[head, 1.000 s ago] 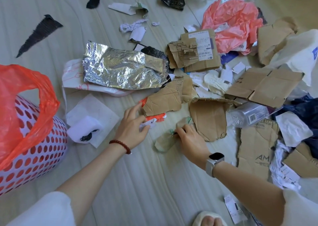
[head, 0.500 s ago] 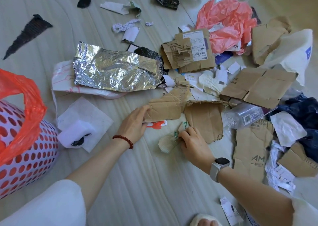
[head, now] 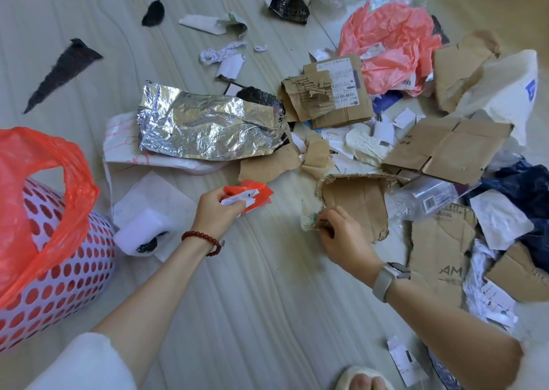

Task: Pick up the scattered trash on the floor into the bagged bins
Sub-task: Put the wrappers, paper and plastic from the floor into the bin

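Note:
Trash lies scattered across the pale floor. My left hand (head: 218, 216) grips a crumpled orange plastic scrap with white paper (head: 249, 196), lifted just off the floor. My right hand (head: 341, 238) pinches a small crumpled paper piece with green marks (head: 307, 220) beside a torn cardboard sheet (head: 356, 208). A perforated white bin lined with an orange bag (head: 44, 226) stands at the left edge, its mouth open.
Crumpled foil (head: 205, 122), a white foam block (head: 139, 235) on tissue, several cardboard pieces (head: 445, 146), pink tissue paper (head: 392, 42), a clear plastic wrapper (head: 427, 196), black scraps (head: 59, 71) and paper bits surround the hands. A slippered foot (head: 362, 379) shows at the bottom.
My left hand has pulled the orange scrap and paper out from under the cardboard and lifted it. My right hand has gathered the small paper piece into its fingers.

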Demonstrator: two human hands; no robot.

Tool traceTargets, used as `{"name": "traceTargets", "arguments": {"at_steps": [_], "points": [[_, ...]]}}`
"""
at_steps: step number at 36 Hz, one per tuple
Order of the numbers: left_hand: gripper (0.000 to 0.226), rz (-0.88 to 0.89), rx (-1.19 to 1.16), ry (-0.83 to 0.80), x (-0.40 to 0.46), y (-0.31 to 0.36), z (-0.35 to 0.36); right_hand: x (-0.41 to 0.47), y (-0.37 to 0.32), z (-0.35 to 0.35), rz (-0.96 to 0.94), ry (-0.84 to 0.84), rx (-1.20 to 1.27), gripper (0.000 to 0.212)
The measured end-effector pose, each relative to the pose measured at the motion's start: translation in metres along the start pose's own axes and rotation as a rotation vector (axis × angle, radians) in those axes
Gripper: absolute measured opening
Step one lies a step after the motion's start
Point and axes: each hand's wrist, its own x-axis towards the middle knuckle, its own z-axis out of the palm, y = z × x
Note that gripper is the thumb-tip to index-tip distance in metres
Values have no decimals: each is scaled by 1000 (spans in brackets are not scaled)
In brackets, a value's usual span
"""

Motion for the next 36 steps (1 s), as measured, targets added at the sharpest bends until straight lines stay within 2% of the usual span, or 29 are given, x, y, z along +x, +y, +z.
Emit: {"name": "traceTargets", "arguments": {"at_steps": [4,7,13,18,24,27,30,33,36], "points": [[2,17,76,52,-10,-9,-14,-3,-9,-2,13,1,46,15],[15,46,157,74,-18,-4,-24,0,-23,-9,55,56,163,14],[13,273,326,267,-31,50,-33,23,-76,-35,38,91,343,35],[20,499,288,439,-57,129,-66,51,-156,-66,-159,151,408,12],[19,644,400,725,-97,173,-150,62,-268,-81,-407,166,626,16],[20,577,496,877,-116,164,-203,58,-320,-71,-521,83,710,19],[22,410,591,911,-128,142,-245,51,-359,-44,-587,-3,683,23],[26,202,742,810,-133,118,-272,48,-384,-9,-613,-92,539,15],[45,52,833,624,-136,95,-290,48,-389,23,-687,-222,274,29]]}}
